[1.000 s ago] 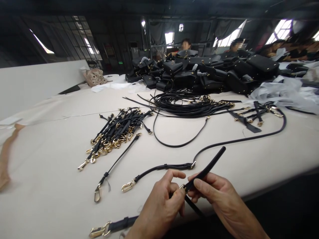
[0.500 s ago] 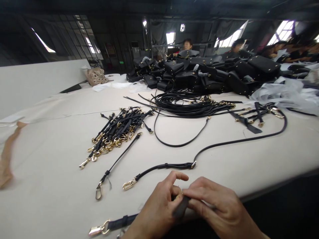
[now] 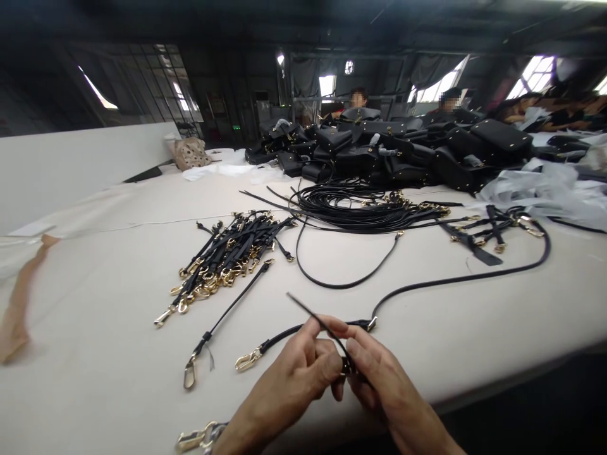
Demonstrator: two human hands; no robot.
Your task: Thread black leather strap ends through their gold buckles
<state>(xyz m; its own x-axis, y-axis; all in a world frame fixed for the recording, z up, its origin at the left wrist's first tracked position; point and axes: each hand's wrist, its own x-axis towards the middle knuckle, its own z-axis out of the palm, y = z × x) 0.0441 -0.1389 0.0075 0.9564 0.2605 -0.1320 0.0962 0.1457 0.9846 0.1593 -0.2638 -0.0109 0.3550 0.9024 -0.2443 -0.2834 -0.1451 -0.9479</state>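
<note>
Both my hands meet at the table's near edge, pinched on a thin black leather strap [image 3: 313, 319] whose free end sticks up and to the left. My left hand [image 3: 294, 376] grips it from the left, and my right hand [image 3: 379, 385] pinches it at a small buckle between the fingers. A gold snap hook [image 3: 196, 437] on a strap lies by my left wrist. Just beyond my fingers lies a long black strap [image 3: 455, 278] with a gold clasp [image 3: 247, 360].
A pile of short black straps with gold hooks [image 3: 222, 256] lies on the cream table [image 3: 95, 316] at centre left. A single strap with a hook [image 3: 227, 313] is beside it. Coiled long straps [image 3: 351, 205], black bags [image 3: 379, 151] and seated people are farther back.
The strap end pointed up to the right a second ago; it was pulled into my hands and now sticks out up-left. My hands moved slightly up the table.
</note>
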